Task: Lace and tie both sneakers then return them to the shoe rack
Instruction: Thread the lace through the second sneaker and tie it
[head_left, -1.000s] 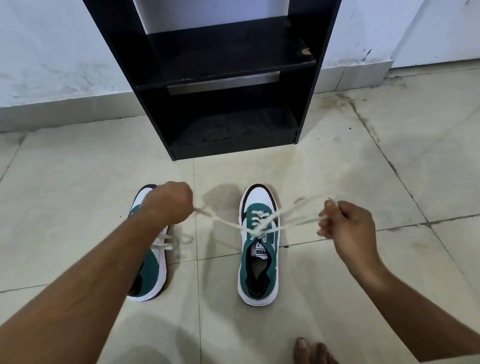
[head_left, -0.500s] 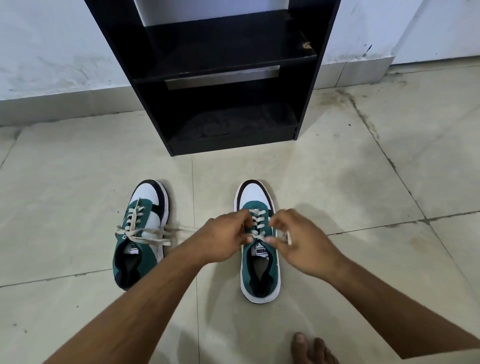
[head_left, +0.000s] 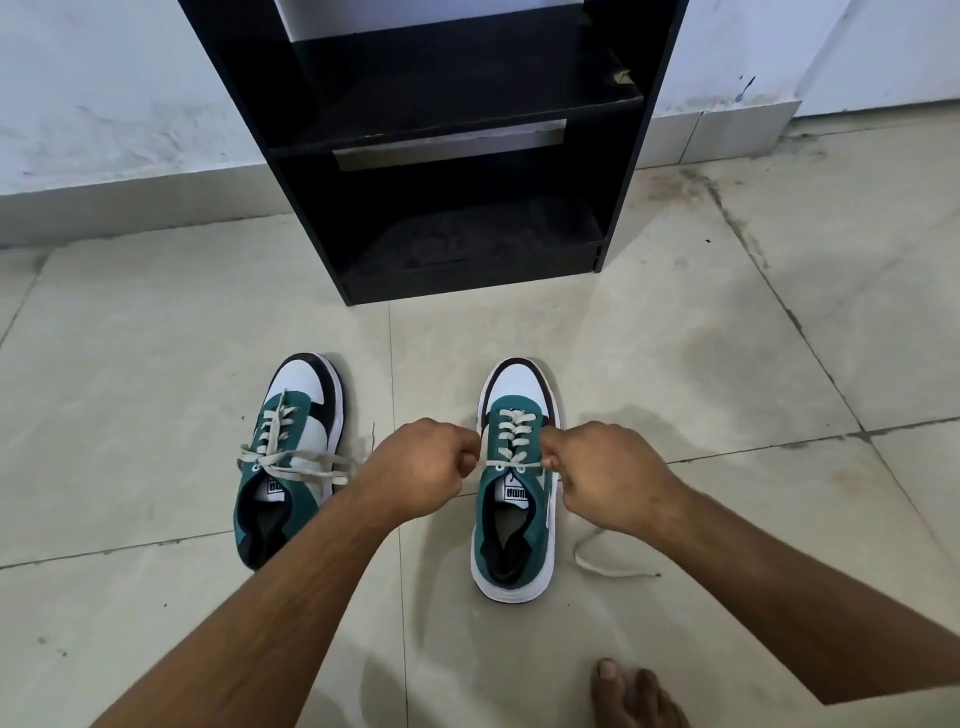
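Note:
Two green, white and black sneakers stand side by side on the tiled floor, toes toward the rack. The left sneaker (head_left: 291, 457) has its cream laces threaded and lying loose across the tongue. Over the right sneaker (head_left: 517, 488), my left hand (head_left: 423, 467) and my right hand (head_left: 605, 475) each pinch the cream lace (head_left: 511, 436) at the top eyelets, one on each side. A loose end of that lace (head_left: 605, 564) curls on the floor to the right of the shoe. The black shoe rack (head_left: 457, 150) stands ahead with both visible shelves bare.
A white wall with a tiled skirting (head_left: 104, 192) runs behind the rack. My bare foot (head_left: 636, 693) rests on the floor at the lower right. Beige floor tiles (head_left: 156, 364) spread on both sides of the sneakers.
A second ago my hands were held wide apart with the lace stretched out. They came in over the right sneaker's eyelets and now sit slightly apart, each pinching the lace.

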